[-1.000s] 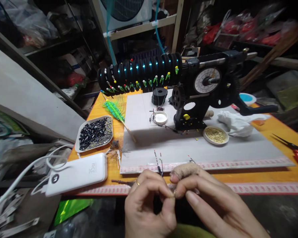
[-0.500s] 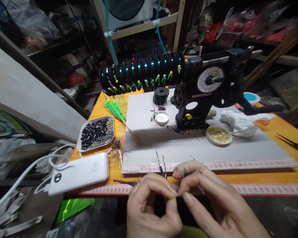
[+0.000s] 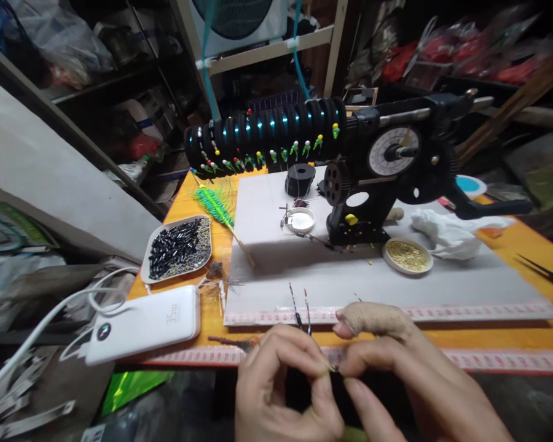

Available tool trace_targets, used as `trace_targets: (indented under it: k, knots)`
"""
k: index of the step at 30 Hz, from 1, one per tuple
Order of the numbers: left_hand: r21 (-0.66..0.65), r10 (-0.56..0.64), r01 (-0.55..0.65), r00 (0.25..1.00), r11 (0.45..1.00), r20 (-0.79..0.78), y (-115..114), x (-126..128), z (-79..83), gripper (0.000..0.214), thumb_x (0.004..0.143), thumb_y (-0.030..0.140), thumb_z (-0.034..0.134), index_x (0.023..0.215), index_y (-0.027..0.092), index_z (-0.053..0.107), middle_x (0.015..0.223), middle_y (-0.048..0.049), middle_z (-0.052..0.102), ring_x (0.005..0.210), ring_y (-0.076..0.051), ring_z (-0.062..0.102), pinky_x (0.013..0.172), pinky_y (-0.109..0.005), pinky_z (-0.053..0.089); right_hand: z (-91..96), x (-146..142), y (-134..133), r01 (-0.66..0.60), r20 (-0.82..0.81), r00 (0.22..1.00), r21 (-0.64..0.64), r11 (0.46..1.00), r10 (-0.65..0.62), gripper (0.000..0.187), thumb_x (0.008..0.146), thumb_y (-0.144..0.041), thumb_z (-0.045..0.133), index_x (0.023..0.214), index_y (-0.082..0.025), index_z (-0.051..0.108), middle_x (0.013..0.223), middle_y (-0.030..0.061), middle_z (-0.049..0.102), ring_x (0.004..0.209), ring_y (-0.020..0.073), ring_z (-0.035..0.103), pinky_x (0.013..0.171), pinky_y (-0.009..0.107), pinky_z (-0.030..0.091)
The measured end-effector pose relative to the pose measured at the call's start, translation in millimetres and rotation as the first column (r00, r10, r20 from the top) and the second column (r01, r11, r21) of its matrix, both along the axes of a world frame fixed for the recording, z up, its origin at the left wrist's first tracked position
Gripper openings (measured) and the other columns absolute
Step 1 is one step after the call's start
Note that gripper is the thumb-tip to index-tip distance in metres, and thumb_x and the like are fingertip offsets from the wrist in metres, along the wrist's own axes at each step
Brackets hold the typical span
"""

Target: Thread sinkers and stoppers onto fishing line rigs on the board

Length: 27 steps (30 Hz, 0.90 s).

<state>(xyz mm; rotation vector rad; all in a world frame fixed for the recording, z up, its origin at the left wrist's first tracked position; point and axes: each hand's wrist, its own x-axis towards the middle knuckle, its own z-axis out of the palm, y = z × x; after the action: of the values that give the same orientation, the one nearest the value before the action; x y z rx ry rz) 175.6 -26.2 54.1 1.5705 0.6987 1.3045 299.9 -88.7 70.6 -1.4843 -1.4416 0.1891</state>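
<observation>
My left hand (image 3: 286,380) is in front of the table's near edge, thumb and forefinger pinched together. A tiny shiny piece (image 3: 333,368), too small to name, pokes out at its fingertips. Facing it, my right hand (image 3: 396,362) has thumb and forefinger bent close together beside that piece; whatever lies between them is hidden. The middle finger of the right hand, wrapped in tan tape, is raised. Just beyond my fingers, thin dark sticks with red-banded tips (image 3: 294,301) rise over the ruler strip (image 3: 488,316) on the board's edge.
A black winding machine (image 3: 359,202) with a crank and beaded spools stands on the grey board (image 3: 267,270). Around it are a dish of gold bits (image 3: 408,256), a tray of black pieces (image 3: 177,248), a white power bank (image 3: 142,325), a green brush (image 3: 214,205) and scissors (image 3: 546,270).
My right hand has shifted slightly right, widening the gap between the two hands' fingertips. The shiny piece shows more clearly at the left fingertips. The view has moved a little.
</observation>
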Motion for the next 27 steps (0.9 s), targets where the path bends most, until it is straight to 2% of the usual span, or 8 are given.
trace_targets:
  k: [4, 9, 11, 16, 19, 24, 27]
  knots:
    - [0.056, 0.002, 0.0, 0.999, 0.998, -0.042, 2, -1, 2.1, 0.017, 0.075, 0.004, 0.06, 0.079, 0.02, 0.055, 0.073, 0.0008, 0.061, 0.064, -0.009, 0.059, 0.06, -0.018, 0.047, 3.4, 4, 2, -0.044, 0.054, 0.997, -0.05, 0.998, 0.047, 0.018, 0.084, -0.01, 0.059, 0.096, -0.024, 0.058, 0.102, 0.0054, 0.057, 0.102, 0.0159, 0.062, 0.079, 0.019, 0.055]
    - [0.244, -0.043, 0.079, 0.988, 0.967, -0.151, 14, -4, 9.6, 0.022, 0.072, -0.001, 0.061, 0.081, 0.019, 0.059, 0.071, -0.0001, 0.063, 0.063, -0.011, 0.065, 0.057, -0.018, 0.052, 1.6, 7, 1, -0.009, 0.108, 0.994, -0.013, 1.0, 0.01, 0.021, 0.085, -0.007, 0.059, 0.097, -0.024, 0.058, 0.102, 0.0056, 0.056, 0.103, 0.0167, 0.059, 0.085, 0.023, 0.052]
    - [0.267, -0.047, 0.094, 0.983, 0.959, -0.177, 17, -5, 12.0, 0.022, 0.072, -0.002, 0.061, 0.081, 0.019, 0.06, 0.073, -0.0008, 0.065, 0.065, -0.011, 0.067, 0.06, -0.018, 0.054, 0.2, 8, -1, -0.024, 0.127, 0.992, -0.013, 1.0, 0.025, 0.022, 0.085, -0.006, 0.058, 0.099, -0.024, 0.058, 0.102, 0.0054, 0.054, 0.102, 0.0159, 0.058, 0.085, 0.023, 0.052]
    - [0.09, -0.126, 0.14, 0.981, 0.986, -0.149, 10, -3, 10.3, 0.024, 0.071, 0.0, 0.056, 0.08, 0.022, 0.051, 0.093, -0.0014, 0.073, 0.079, -0.015, 0.072, 0.068, -0.023, 0.056, -3.0, 8, -5, -0.032, 0.177, 0.984, -0.011, 0.999, 0.033, 0.027, 0.086, -0.005, 0.056, 0.102, -0.026, 0.059, 0.112, 0.0062, 0.048, 0.105, 0.0142, 0.057, 0.078, 0.018, 0.053]
    - [0.021, -0.15, 0.153, 0.982, 0.988, -0.117, 7, -1, 8.5, 0.023, 0.072, 0.0, 0.056, 0.078, 0.022, 0.053, 0.086, 0.0003, 0.073, 0.075, -0.014, 0.072, 0.066, -0.023, 0.056, -6.0, 9, -6, 0.01, 0.23, 0.973, 0.0, 1.0, -0.01, 0.03, 0.085, -0.004, 0.056, 0.104, -0.027, 0.061, 0.114, 0.0073, 0.047, 0.103, 0.0154, 0.058, 0.071, 0.019, 0.054]
    - [-0.072, -0.193, 0.184, 0.967, 0.98, -0.168, 12, -2, 6.1, 0.021, 0.074, -0.001, 0.059, 0.079, 0.02, 0.061, 0.08, -0.0015, 0.07, 0.072, -0.013, 0.068, 0.062, -0.02, 0.054, -11.5, 15, -7, 0.064, 0.364, 0.928, 0.071, 0.995, -0.086, 0.038, 0.078, -0.003, 0.063, 0.11, -0.024, 0.061, 0.103, 0.0078, 0.054, 0.102, 0.0229, 0.057, 0.081, 0.033, 0.055]
    - [-0.135, -0.238, 0.219, 0.96, 0.966, -0.145, 14, -3, 5.5, 0.021, 0.076, -0.001, 0.059, 0.079, 0.02, 0.061, 0.076, 0.0001, 0.066, 0.067, -0.011, 0.064, 0.06, -0.019, 0.052, -12.1, 13, -6, 0.088, 0.298, 0.949, 0.057, 0.995, -0.101, 0.031, 0.082, -0.003, 0.061, 0.105, -0.023, 0.06, 0.102, 0.0074, 0.053, 0.098, 0.0207, 0.057, 0.082, 0.033, 0.053]
